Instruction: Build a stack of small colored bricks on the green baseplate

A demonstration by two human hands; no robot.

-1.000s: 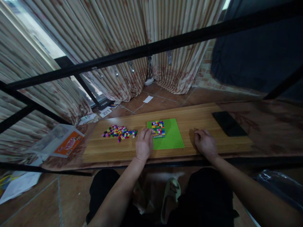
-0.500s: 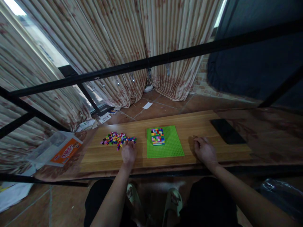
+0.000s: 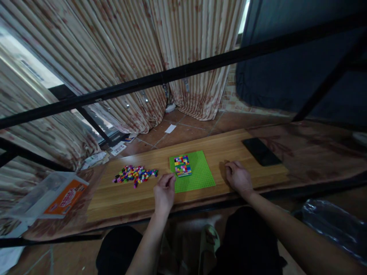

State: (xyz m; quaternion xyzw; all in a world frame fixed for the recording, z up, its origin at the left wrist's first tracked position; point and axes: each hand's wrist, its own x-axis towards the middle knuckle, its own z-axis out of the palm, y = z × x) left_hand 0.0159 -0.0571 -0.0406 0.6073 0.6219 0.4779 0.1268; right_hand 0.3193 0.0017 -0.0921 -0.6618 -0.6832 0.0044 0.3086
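A green baseplate (image 3: 197, 176) lies on the wooden board (image 3: 129, 193), with a block of many-coloured small bricks (image 3: 182, 165) built on its far left corner. A loose pile of coloured bricks (image 3: 134, 175) lies to the left of it. My left hand (image 3: 164, 192) hovers just left of the baseplate's near left corner, fingers pinched together; what they hold is too small to make out. My right hand (image 3: 237, 178) rests on the board to the right of the baseplate, fingers curled under with nothing visible in them.
A black phone (image 3: 260, 151) lies at the board's far right. A clear box with an orange label (image 3: 51, 194) sits left of the board. Black frame bars (image 3: 183, 74) cross overhead. Curtains (image 3: 120, 57) hang behind, papers lie on the tiled floor.
My left hand went from the baseplate to the brick pile and has come back beside the baseplate, fingers pinched. My right hand stayed put. The view shifted left.
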